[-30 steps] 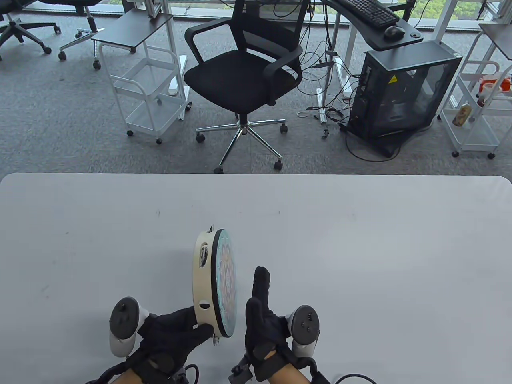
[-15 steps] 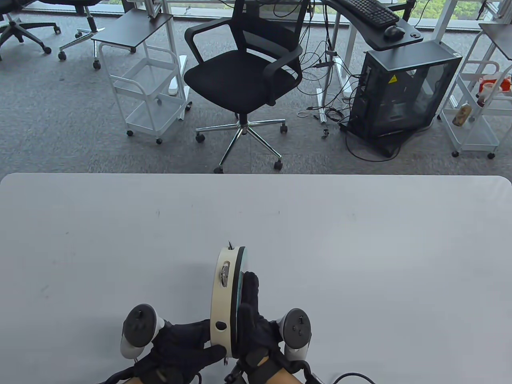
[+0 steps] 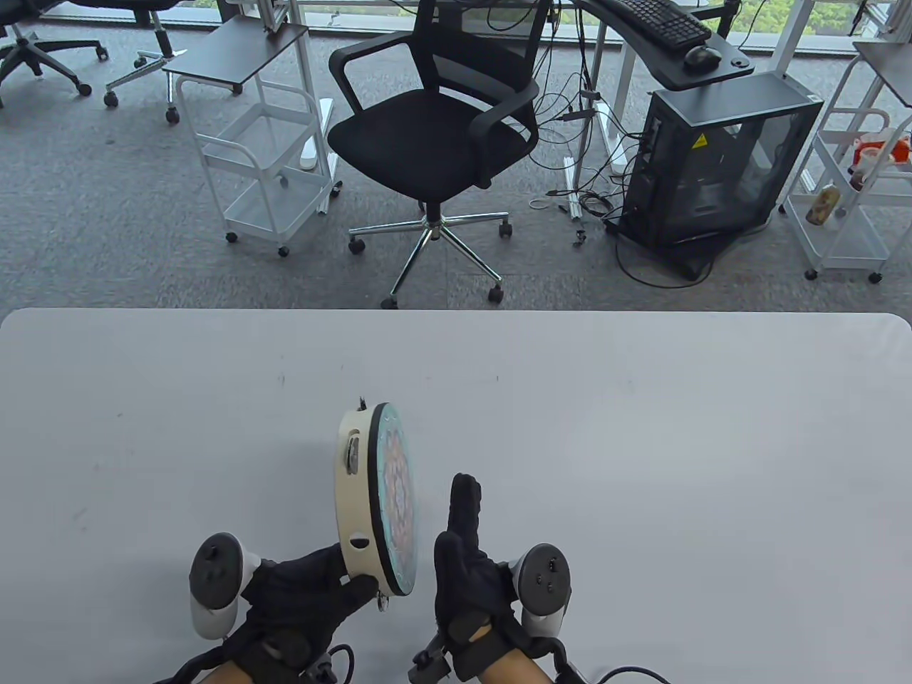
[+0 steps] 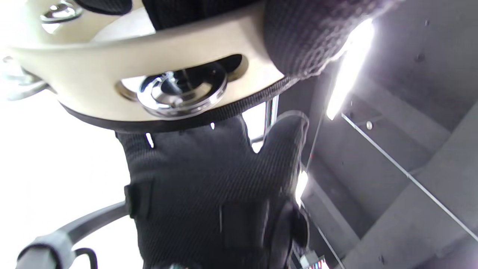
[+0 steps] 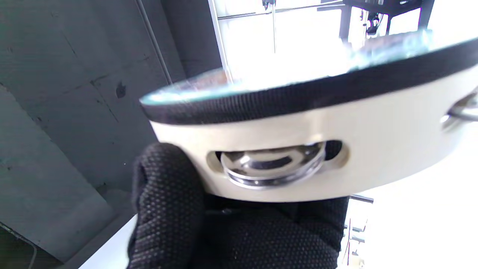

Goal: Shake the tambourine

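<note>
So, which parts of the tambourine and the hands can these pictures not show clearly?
- Tambourine open back: table view, it is turned edge-on.
- Left hand fingers inside the frame: table view, hidden by the rim.
- Painted drumhead: right wrist view, blurred and washed out by window light.
- Right hand wrist: table view, cut off by the bottom edge.

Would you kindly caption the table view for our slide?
Left hand holds round cream-framed tambourine upright; right hand open beside it.
</note>
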Available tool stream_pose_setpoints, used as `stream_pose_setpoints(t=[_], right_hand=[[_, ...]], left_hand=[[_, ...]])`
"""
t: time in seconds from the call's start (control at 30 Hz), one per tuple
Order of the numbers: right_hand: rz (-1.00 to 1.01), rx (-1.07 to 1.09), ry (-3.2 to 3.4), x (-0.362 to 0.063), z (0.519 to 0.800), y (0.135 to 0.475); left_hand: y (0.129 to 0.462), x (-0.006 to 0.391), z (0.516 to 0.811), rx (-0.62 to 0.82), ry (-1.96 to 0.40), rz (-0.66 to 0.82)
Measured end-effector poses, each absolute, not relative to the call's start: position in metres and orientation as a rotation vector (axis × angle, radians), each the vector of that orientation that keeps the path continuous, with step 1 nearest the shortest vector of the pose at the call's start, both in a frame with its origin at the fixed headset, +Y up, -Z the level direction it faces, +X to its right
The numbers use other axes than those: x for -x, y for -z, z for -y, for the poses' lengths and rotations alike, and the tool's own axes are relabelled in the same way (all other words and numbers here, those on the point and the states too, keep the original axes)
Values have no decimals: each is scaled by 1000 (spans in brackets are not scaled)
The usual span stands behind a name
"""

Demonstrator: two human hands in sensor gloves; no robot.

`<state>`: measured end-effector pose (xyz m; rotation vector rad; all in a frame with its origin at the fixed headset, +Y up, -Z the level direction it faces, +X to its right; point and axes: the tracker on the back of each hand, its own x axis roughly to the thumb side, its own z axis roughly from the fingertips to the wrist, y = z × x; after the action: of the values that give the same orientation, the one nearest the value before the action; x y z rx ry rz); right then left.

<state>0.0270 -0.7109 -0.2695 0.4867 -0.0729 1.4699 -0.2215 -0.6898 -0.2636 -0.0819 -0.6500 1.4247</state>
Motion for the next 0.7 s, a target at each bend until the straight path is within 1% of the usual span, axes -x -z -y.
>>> stream_pose_setpoints(t=[0.1, 0.17, 0.2, 0.27, 0.3, 0.33, 0.37, 0.4, 0.43, 0.5, 0.7], right_hand=[[79, -485, -1464, -27, 710, 268], [64, -507, -1461, -22, 710, 266], [50, -521, -1458, -19, 710, 266], [-30, -589, -1457, -4, 712, 262], [-48, -622, -1458, -4, 714, 258], [27, -507, -1477, -4, 715, 256], [39, -535, -1437, -6, 715, 257], [-35, -571, -1423, -3, 714, 256], [-36, -596, -1442, -4, 713, 255], [10, -593, -1434, -3, 711, 256], [-14, -585, -1446, -5, 712, 257]], left_hand=[[264, 224, 694, 55, -1433, 595], [263, 219, 697, 72, -1419, 604], [263, 215, 698, 100, -1401, 632], [261, 196, 700, 233, -1336, 806], [262, 194, 702, 331, -1289, 871], [258, 193, 702, 296, -1346, 836], [258, 194, 702, 282, -1355, 813], [259, 192, 700, 293, -1326, 846], [258, 193, 698, 287, -1303, 853], [256, 193, 696, 264, -1307, 846], [257, 192, 698, 274, -1321, 831]])
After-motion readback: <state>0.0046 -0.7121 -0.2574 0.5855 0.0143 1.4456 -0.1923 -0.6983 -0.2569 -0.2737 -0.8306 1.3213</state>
